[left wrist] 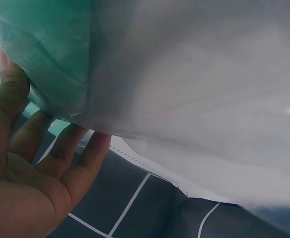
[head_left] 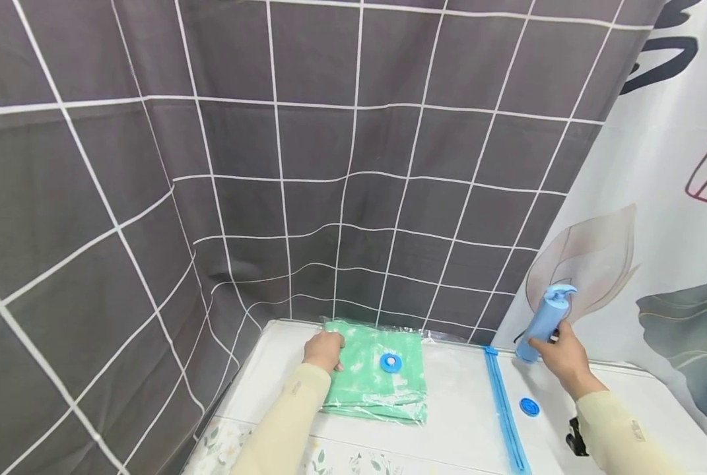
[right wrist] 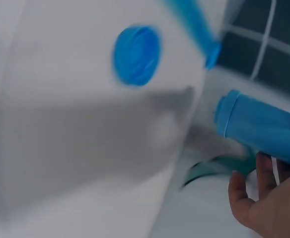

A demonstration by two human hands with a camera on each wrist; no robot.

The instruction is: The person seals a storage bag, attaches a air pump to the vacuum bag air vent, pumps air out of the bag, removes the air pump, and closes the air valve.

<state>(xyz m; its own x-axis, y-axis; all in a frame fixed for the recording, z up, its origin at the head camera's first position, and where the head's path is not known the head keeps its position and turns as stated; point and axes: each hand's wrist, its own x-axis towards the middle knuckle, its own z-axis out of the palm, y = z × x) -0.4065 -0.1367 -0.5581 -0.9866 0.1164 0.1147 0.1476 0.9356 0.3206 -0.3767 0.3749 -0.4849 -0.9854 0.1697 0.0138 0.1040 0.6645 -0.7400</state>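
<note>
A clear vacuum storage bag (head_left: pixel 409 399) with folded green patterned cloth inside lies on the white tabletop. Its round blue valve (head_left: pixel 391 362) faces up, with a pale centre. My left hand (head_left: pixel 323 351) grips the bag's left edge; in the left wrist view the thumb lies before the plastic while the fingertips go behind its edge. Off to the right, my right hand (head_left: pixel 566 356) holds a light-blue cylindrical hand pump (head_left: pixel 544 324), tilted, near the table's back edge. The right wrist view shows one end of the pump (right wrist: pixel 259 126) and the fingers under it.
Between bag and pump runs a long blue zip strip (head_left: pixel 504 409). A round blue cap (head_left: pixel 529 406) lies right of it. A small black object (head_left: pixel 576 438) sits by the right sleeve. Dark gridded curtain (head_left: pixel 305 211) hangs behind and at left; a printed white sheet (head_left: pixel 603 198) hangs at right.
</note>
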